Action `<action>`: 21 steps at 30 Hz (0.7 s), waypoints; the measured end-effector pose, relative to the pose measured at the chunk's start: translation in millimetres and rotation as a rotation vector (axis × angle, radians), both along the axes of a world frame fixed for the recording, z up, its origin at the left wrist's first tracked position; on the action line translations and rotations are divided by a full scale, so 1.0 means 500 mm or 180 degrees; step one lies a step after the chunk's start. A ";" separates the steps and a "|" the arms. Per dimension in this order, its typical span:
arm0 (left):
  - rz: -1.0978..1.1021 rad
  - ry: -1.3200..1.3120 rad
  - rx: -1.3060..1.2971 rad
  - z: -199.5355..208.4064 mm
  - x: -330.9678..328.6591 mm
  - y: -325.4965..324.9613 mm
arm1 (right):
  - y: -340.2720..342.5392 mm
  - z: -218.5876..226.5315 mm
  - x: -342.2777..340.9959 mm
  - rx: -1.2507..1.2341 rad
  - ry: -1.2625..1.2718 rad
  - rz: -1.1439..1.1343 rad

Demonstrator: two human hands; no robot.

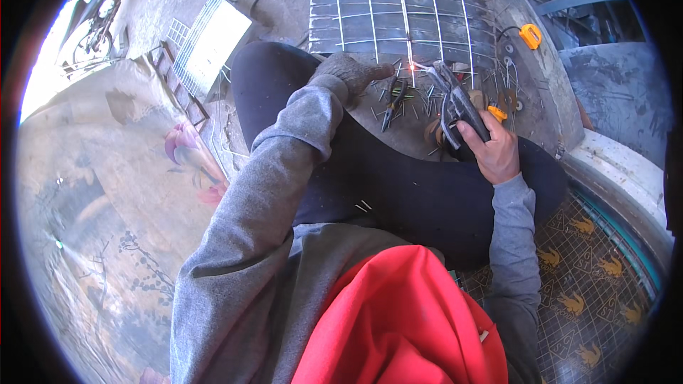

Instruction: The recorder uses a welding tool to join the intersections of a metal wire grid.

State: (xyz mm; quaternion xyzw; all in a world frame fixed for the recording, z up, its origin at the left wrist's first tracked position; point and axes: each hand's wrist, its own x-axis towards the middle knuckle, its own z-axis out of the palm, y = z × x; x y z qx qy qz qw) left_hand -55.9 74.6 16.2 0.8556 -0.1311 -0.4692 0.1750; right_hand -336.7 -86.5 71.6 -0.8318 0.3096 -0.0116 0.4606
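My right hand point(491, 151) is closed round a black welding electrode holder point(459, 103) that points up and to the left. At its tip a bright orange spot glows on the near end of a wire grid point(404, 0). My left hand point(350, 75), in a grey knit glove, reaches to the grid's near edge, left of the glow. Its fingers are drawn together; what they grip, if anything, I cannot make out. Between my hands, a pair of dark-handled pliers point(393, 103) lies on the ground among scattered short electrode stubs point(429, 99).
A yellow tool point(531, 36) lies at the far right, and another yellow thing point(497, 113) is beside my right hand. A white panel point(217, 35) with a small grid stands at the left. A floral sheet point(107, 192) covers the left ground; a patterned mat point(576, 291) is at the lower right.
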 end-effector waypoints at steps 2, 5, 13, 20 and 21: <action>0.0080 0.0149 -0.0074 0.011 -0.001 0.000 | 0.002 0.002 0.002 0.0022 -0.0003 0.0005; 0.0049 0.0035 0.0009 0.011 -0.003 -0.001 | 0.002 0.001 0.001 0.0029 -0.0009 0.0007; 0.0016 0.0080 -0.0116 0.018 -0.006 -0.002 | 0.003 0.000 -0.002 0.0065 -0.0036 0.0019; -0.0020 -0.0034 -0.0248 0.012 -0.004 0.007 | 0.004 -0.002 0.004 0.0026 -0.0014 0.0056; -0.0027 -0.0056 -0.0223 0.009 -0.003 0.009 | 0.005 -0.006 0.005 0.0001 -0.0018 0.0070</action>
